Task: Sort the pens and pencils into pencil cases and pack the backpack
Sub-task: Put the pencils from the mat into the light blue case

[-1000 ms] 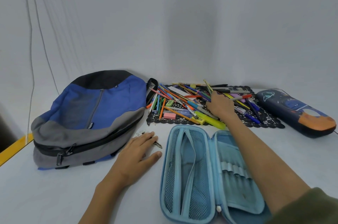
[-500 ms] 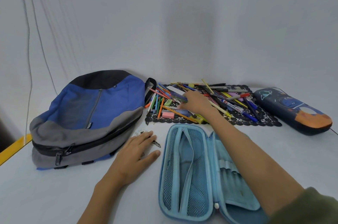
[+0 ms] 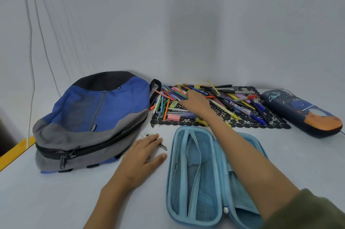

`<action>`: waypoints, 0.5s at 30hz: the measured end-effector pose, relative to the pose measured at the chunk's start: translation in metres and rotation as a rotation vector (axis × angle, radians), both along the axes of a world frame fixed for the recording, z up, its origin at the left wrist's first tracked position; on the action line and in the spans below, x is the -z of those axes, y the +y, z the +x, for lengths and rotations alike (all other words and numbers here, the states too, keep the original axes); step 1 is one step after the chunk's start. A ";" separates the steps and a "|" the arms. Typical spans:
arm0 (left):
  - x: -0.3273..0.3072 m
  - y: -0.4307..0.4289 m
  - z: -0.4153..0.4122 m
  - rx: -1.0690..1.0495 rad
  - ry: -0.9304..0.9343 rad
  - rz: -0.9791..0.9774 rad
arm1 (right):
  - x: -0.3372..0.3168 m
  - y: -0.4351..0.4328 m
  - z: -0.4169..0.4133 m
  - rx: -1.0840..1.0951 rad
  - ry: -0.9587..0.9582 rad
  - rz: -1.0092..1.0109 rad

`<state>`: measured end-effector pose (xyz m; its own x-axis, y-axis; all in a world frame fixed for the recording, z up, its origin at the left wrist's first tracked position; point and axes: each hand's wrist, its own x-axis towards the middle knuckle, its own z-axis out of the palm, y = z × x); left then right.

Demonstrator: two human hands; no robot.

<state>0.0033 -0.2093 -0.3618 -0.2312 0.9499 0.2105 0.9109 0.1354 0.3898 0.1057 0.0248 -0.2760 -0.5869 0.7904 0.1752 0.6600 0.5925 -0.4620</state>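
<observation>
A pile of pens and pencils point(image 3: 229, 101) lies on a black lace mat point(image 3: 274, 122) at the back of the table. My right hand point(image 3: 195, 102) reaches over the open light-blue pencil case point(image 3: 194, 178) into the left part of the pile, fingers curled round a few coloured pens. My left hand point(image 3: 139, 157) rests flat on the table between the case and the blue and grey backpack point(image 3: 89, 122), its fingertips on a small metal trinket point(image 3: 162, 146). A closed dark space-print pencil case point(image 3: 300, 111) lies at the right.
A pink eraser point(image 3: 174, 117) and a green one point(image 3: 174, 104) lie on the mat's left part. A yellow strip point(image 3: 16, 149) marks the table's left edge. A white backdrop rises behind everything.
My right hand has moved left across the pile, from its right-middle to its left part. The left hand has stayed put on the table.
</observation>
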 end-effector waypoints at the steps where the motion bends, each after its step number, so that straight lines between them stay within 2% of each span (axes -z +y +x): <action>1: -0.001 0.000 0.000 0.000 0.002 0.000 | 0.000 0.000 -0.005 0.012 0.011 -0.007; 11: -0.002 -0.001 0.002 -0.004 0.008 0.007 | 0.013 -0.017 -0.045 0.101 -0.010 -0.106; 15: -0.004 -0.001 0.003 0.002 -0.003 -0.002 | 0.021 -0.024 -0.055 0.110 -0.040 -0.067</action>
